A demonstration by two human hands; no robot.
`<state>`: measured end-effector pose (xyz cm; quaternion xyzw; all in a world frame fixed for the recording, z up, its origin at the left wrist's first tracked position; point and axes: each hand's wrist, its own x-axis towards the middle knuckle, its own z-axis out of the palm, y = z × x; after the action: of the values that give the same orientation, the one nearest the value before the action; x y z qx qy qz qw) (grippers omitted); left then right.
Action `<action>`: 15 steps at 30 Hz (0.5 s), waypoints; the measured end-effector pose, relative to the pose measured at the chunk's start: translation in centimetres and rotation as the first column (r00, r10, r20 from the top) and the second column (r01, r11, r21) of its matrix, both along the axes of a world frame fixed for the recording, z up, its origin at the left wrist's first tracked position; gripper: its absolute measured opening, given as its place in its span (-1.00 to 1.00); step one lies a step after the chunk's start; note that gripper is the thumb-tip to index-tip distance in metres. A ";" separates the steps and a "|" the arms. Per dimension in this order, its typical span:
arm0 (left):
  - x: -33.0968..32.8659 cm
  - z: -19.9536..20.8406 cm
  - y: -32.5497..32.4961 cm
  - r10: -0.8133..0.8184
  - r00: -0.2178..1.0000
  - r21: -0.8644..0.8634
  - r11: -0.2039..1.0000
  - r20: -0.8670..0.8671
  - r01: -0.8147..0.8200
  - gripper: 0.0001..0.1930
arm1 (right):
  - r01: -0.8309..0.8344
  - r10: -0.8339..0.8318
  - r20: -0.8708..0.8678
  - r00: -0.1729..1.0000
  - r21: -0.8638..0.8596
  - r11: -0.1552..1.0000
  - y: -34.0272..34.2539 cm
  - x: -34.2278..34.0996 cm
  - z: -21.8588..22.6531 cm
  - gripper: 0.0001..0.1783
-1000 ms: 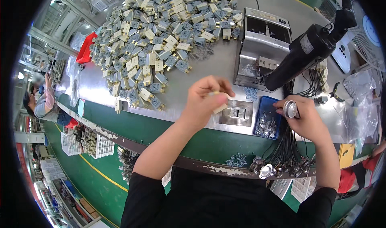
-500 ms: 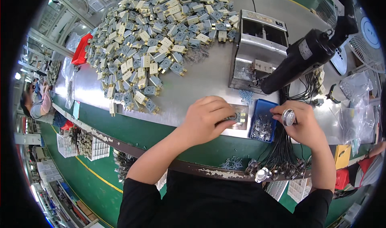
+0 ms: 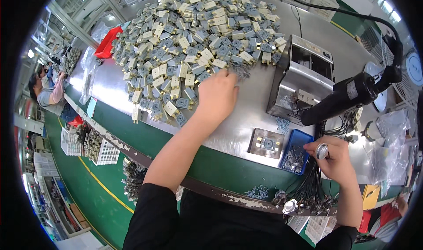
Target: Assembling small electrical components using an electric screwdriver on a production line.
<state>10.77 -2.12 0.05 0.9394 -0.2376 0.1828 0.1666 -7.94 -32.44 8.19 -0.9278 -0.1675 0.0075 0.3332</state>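
Observation:
My left hand [image 3: 218, 93] is at the near right edge of a big pile of grey and cream plastic socket-like parts [image 3: 183, 43]. Its fingers are curled, and what they hold, if anything, is hidden. One such grey part [image 3: 268, 144] with brass-coloured ends lies on a square metal plate [image 3: 256, 151]. My right hand [image 3: 337, 159] is closed around a round silver metal part [image 3: 322, 151]. Thumb and forefinger pinch together over the edge of a blue tray [image 3: 301, 137] that holds small metal pieces [image 3: 293, 159]; anything between those fingertips is too small to make out.
A metal box-shaped device [image 3: 304, 69] and a black cylindrical tool [image 3: 339, 101] stand behind the tray. Small bluish screws [image 3: 282, 125] lie beside it, with more [image 3: 257, 192] near the bench edge. Black cables with round metal ends [image 3: 291, 206] hang there. A fan stands far right.
My left hand has left the grey part on the metal plate and moved up and away to the pile. My right hand stays by the blue tray with the round metal part. The view has shifted.

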 end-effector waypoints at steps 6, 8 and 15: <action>1.0 -1.2 1.1 0.016 1.000 0.048 0.999 -0.005 -0.016 -0.83 | -0.012 0.000 0.099 0.995 0.119 0.993 1.4 -0.3 0.4 -0.80; 0.8 -1.4 1.1 -0.021 1.000 0.048 0.999 -0.006 0.021 -0.82 | -0.048 0.039 0.059 0.997 0.169 0.984 1.1 -0.3 0.7 -0.84; -3.4 0.5 1.4 -0.458 0.770 -0.604 0.788 -0.444 0.120 -0.86 | 0.052 0.150 -0.317 0.937 0.549 0.834 0.4 0.0 1.5 -0.80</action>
<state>7.36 -0.69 0.54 0.8119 -0.2627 -0.0757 0.5158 -7.98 -32.08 9.65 -0.7720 -0.1255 0.1311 0.6091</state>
